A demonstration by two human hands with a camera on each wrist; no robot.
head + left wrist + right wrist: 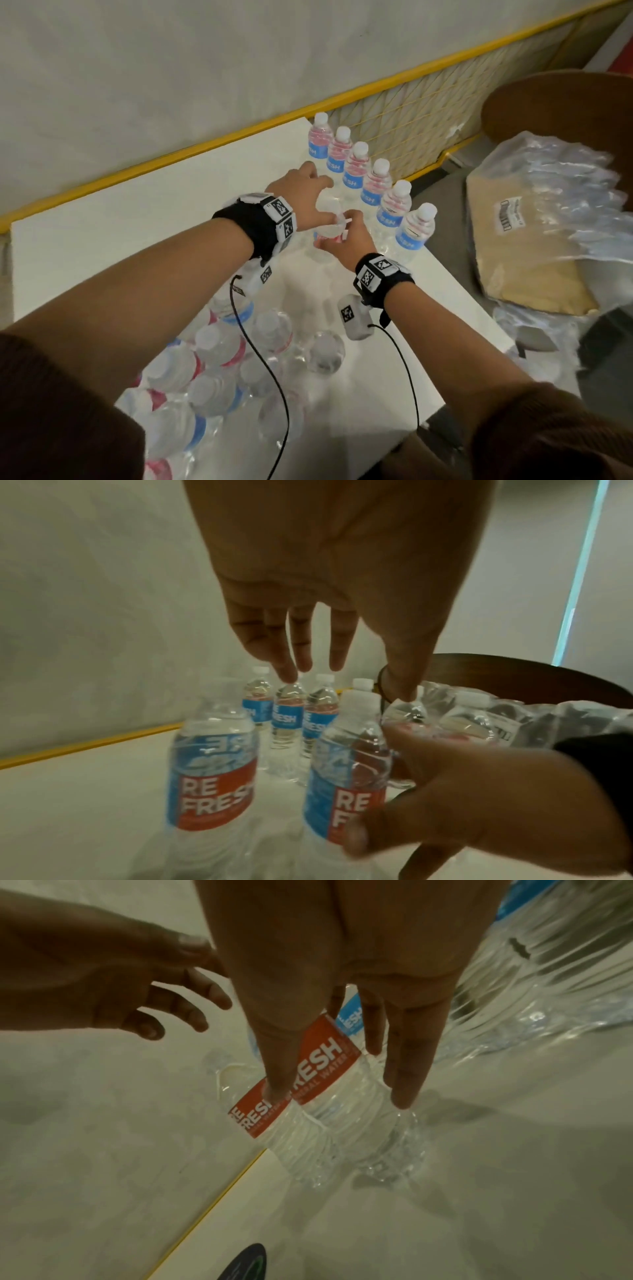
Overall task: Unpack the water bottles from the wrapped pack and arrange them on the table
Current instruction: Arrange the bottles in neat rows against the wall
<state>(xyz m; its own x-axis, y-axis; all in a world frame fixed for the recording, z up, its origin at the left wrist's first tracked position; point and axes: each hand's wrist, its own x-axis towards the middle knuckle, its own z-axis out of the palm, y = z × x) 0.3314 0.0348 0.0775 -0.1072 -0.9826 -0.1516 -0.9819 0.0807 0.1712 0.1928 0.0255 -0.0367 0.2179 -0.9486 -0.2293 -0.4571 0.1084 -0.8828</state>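
Note:
My right hand (pixel 346 236) grips a clear water bottle (pixel 327 233) with a red and blue label, upright on the white table (pixel 102 246). In the right wrist view the thumb and fingers (pixel 404 1069) clasp that bottle (pixel 329 1123) around its label. My left hand (pixel 308 185) hovers just beyond it with straight, spread fingers (pixel 301 647), holding nothing. A second bottle (pixel 212 750) stands free beside the held bottle (pixel 342 777). Several bottles (pixel 373 178) stand in a row along the table's right edge. The wrapped pack (pixel 212 370) lies near me at lower left.
A brown chair (pixel 548 99) to the right holds crumpled plastic wrap (pixel 565 178) and a cardboard sheet (pixel 524 253). A yellow rail (pixel 239 137) runs behind the table along the wall, with a yellow mesh panel (pixel 411 113) behind the row.

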